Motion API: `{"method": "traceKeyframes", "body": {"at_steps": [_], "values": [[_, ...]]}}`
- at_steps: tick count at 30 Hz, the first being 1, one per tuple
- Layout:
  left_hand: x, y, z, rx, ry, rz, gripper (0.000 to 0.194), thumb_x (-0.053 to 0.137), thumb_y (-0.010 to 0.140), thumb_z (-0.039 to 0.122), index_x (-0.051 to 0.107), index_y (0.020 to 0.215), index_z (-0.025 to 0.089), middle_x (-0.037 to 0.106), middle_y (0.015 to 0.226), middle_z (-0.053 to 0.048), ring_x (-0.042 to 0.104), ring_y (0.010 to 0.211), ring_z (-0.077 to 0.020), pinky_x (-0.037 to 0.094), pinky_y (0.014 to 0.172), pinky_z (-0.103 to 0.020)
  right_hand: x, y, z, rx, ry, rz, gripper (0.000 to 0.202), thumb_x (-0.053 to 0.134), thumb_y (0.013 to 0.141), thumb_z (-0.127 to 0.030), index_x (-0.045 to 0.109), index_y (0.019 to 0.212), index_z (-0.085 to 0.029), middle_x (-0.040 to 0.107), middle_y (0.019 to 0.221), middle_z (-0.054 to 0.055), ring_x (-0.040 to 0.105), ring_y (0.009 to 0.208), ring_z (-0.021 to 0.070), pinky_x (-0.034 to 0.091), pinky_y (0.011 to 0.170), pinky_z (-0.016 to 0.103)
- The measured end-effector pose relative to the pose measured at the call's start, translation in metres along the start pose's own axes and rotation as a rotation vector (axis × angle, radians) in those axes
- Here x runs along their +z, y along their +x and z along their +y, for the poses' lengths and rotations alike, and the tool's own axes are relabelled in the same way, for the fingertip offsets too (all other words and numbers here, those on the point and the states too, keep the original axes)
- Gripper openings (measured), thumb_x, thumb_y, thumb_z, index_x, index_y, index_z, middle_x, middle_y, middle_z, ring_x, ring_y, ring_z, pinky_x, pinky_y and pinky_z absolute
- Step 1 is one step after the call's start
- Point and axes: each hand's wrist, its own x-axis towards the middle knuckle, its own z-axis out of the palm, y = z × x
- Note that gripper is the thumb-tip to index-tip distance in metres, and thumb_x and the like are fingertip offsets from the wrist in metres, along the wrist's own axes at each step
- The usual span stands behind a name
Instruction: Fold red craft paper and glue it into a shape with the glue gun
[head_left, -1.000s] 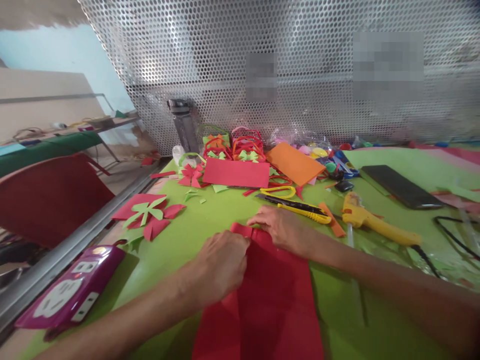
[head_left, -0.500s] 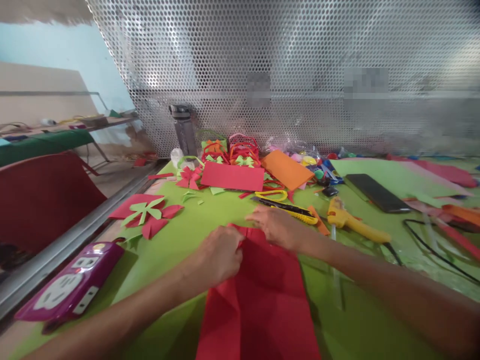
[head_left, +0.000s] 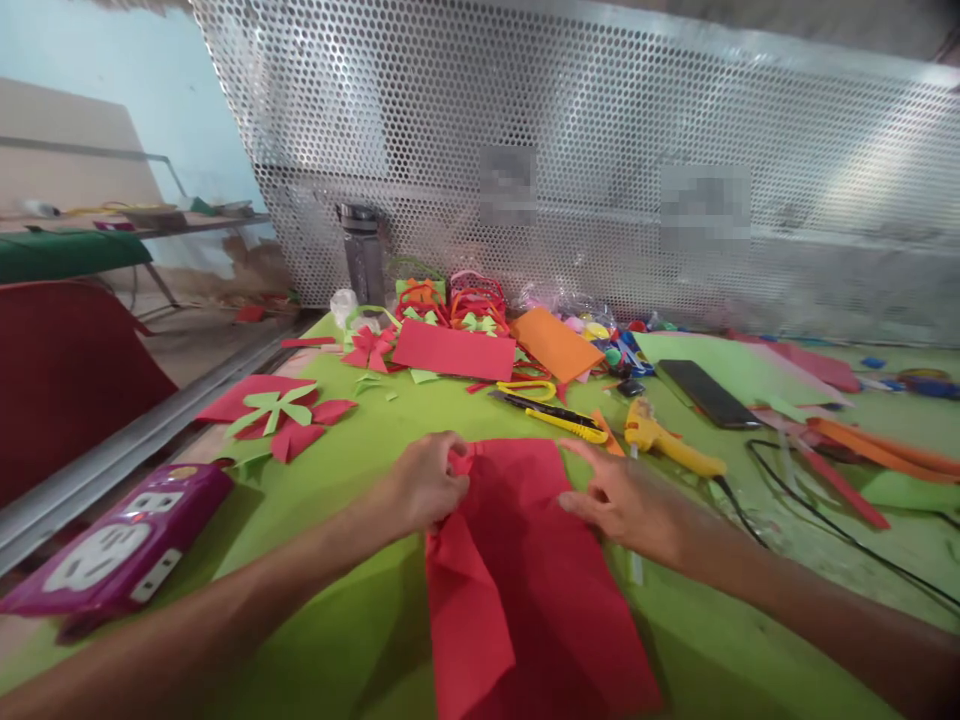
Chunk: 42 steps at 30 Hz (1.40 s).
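A large red sheet (head_left: 555, 590), folded along its left side, lies on the green table cover (head_left: 352, 420). My left hand (head_left: 429, 482) pinches the sheet's upper left corner. At the upper right edge of the sheet rests my right hand (head_left: 626, 500), its thumb and index finger apart and nothing between them. Beyond the sheet are a yellow and black cutter (head_left: 562, 418) and yellow-handled scissors (head_left: 529, 388). The yellow glue gun (head_left: 671, 440) lies just past my right hand.
A purple case (head_left: 124, 540) and cut paper flowers (head_left: 274, 410) lie at the left. Toward the back stand a grey bottle (head_left: 364, 255) and small paper bags (head_left: 476, 300). A black phone (head_left: 706, 392) and a black cable (head_left: 840, 525) are at the right.
My right hand has moved right, away from my left hand, and its thumb and index finger have spread. The sheet's top now lies more open between them. The view has shifted slightly.
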Motion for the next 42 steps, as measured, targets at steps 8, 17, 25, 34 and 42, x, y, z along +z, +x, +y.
{"method": "traceKeyframes", "body": {"at_steps": [8,17,25,34,42], "values": [[0.004,-0.004,0.000,-0.065,-0.180,-0.014,0.023,0.039,0.080,0.013,0.039,0.103,0.015,0.053,0.058,0.005,0.052,0.037,-0.0098,0.041,0.038,-0.019,0.024,0.016,0.022,0.039,0.557,0.083,0.067,0.054,0.071,-0.022,0.030,0.132,-0.010,0.047,0.053,-0.009,0.042,0.045,0.0088,0.031,0.045,0.021],[-0.010,-0.030,-0.004,0.331,0.388,0.107,0.015,0.044,0.082,0.019,0.059,0.082,0.018,0.060,0.076,-0.001,0.055,0.067,-0.0150,0.040,0.062,-0.027,-0.011,0.058,0.025,-0.038,0.393,-0.101,0.046,0.053,0.064,-0.016,0.052,0.109,-0.005,0.050,0.053,-0.007,0.042,0.046,0.0084,0.030,0.045,0.021],[-0.006,-0.006,-0.004,0.529,0.777,0.151,0.024,0.041,0.089,0.018,0.062,0.101,0.017,0.059,0.091,-0.008,0.052,0.089,-0.0216,0.042,0.077,-0.034,-0.033,0.080,0.000,-0.106,0.219,-0.159,0.059,0.059,0.055,-0.012,0.056,0.114,-0.006,0.054,0.054,-0.006,0.047,0.049,0.0110,0.030,0.046,0.021],[0.006,0.005,-0.003,0.491,0.906,0.196,0.020,0.051,0.086,0.032,0.062,0.100,0.022,0.054,0.094,-0.008,0.050,0.089,-0.0239,0.042,0.070,-0.035,-0.012,0.073,0.004,0.030,0.308,-0.103,0.059,0.058,0.070,-0.035,0.048,0.119,-0.002,0.057,0.059,-0.001,0.045,0.049,0.0103,0.029,0.045,0.021],[0.012,0.006,-0.008,0.510,0.992,0.211,0.024,0.050,0.086,0.028,0.057,0.107,0.019,0.055,0.098,-0.009,0.050,0.090,-0.0261,0.042,0.071,-0.039,-0.006,0.044,0.003,0.161,0.260,-0.167,0.056,0.065,0.063,-0.035,0.052,0.113,-0.014,0.061,0.066,0.000,0.051,0.054,0.0129,0.033,0.050,0.023]]}}
